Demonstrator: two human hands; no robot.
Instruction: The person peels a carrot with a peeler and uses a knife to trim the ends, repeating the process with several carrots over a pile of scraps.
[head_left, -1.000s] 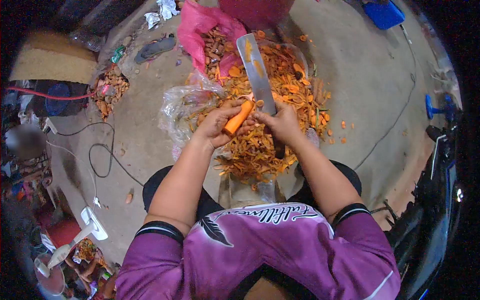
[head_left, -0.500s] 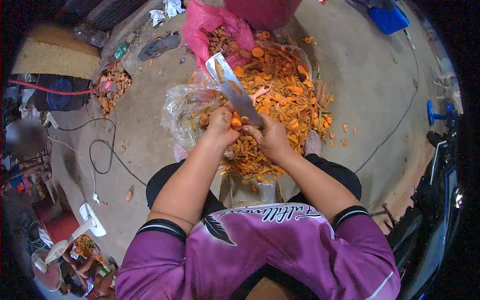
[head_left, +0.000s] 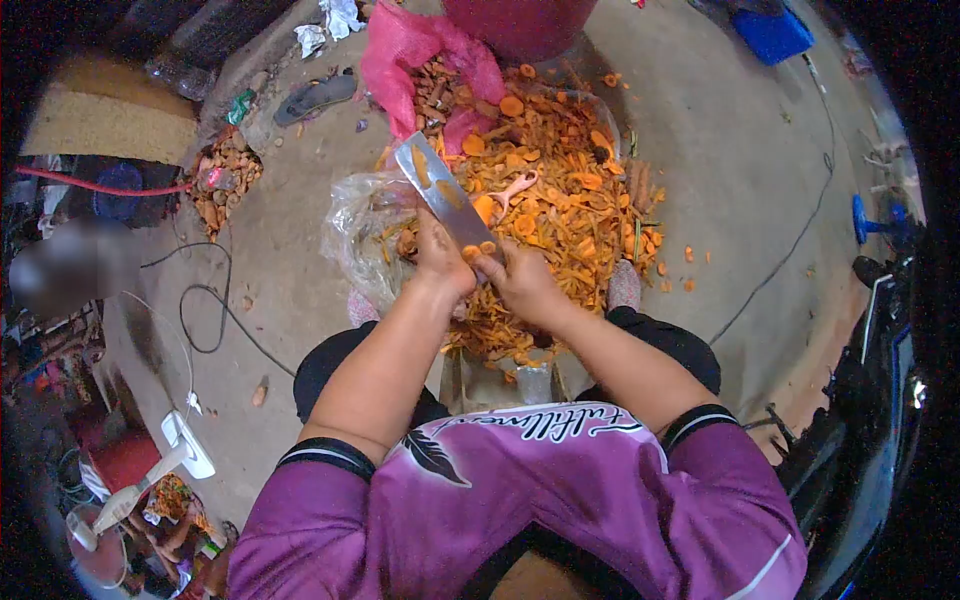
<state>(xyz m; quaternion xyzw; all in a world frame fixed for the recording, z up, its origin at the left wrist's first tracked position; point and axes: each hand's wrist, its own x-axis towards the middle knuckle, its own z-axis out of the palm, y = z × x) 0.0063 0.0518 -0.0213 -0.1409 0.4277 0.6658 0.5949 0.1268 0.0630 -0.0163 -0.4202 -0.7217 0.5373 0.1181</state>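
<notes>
My right hand (head_left: 527, 284) grips a wide cleaver (head_left: 447, 190) near its lower end; the blade slants up to the left, with bits of orange stuck to it. My left hand (head_left: 441, 257) is closed just left of the blade, around a carrot that the hand and cleaver largely hide. Two small round carrot pieces (head_left: 479, 250) show by my right thumb. Below both hands spreads a heap of carrot peels and slices (head_left: 575, 225). A pink peeler (head_left: 519, 187) lies on the heap, just right of the blade.
Clear plastic sheeting (head_left: 352, 225) lies left of the heap. Behind it are a pink mesh bag (head_left: 395, 60) of brown roots and a red tub (head_left: 520, 25). A sandal (head_left: 315, 97), a brown root pile (head_left: 222, 180) and a black cable (head_left: 228, 300) lie left. Another cable (head_left: 815, 220) runs right.
The cleaver has shifted slightly left and down, its blade now covering most of the carrot in my left hand. More of the pink peeler shows. My left hand has turned slightly.
</notes>
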